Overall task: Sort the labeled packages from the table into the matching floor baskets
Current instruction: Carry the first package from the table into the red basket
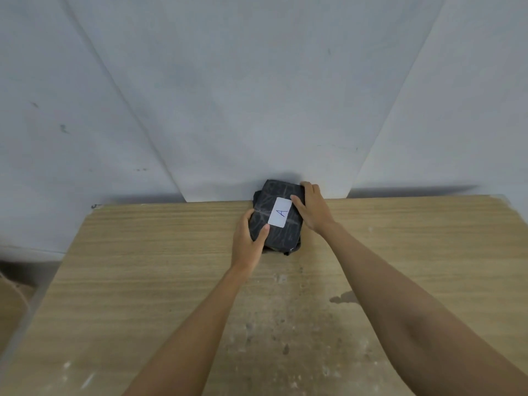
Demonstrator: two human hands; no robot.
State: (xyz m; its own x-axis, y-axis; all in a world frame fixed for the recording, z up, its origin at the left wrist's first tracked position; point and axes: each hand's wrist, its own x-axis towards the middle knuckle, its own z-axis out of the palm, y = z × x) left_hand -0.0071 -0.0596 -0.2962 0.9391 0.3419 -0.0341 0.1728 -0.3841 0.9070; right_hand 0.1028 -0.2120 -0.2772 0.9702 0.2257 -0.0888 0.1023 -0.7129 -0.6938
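Note:
A black plastic-wrapped package (281, 237) with a white label marked "A" (280, 212) lies at the far edge of the wooden table (143, 267), against the wall. My left hand (248, 241) grips its left side, thumb on top. My right hand (313, 208) grips its right side, fingers curled over the far corner. The package seems to rest on another dark package beneath it, mostly hidden. No floor basket is clearly in view.
A pale wall (228, 95) rises right behind the table. The tabletop has scuffs and a dark stain (344, 298) on the right. At the far left, below the table edge, a brownish object (11, 304) sits on the floor.

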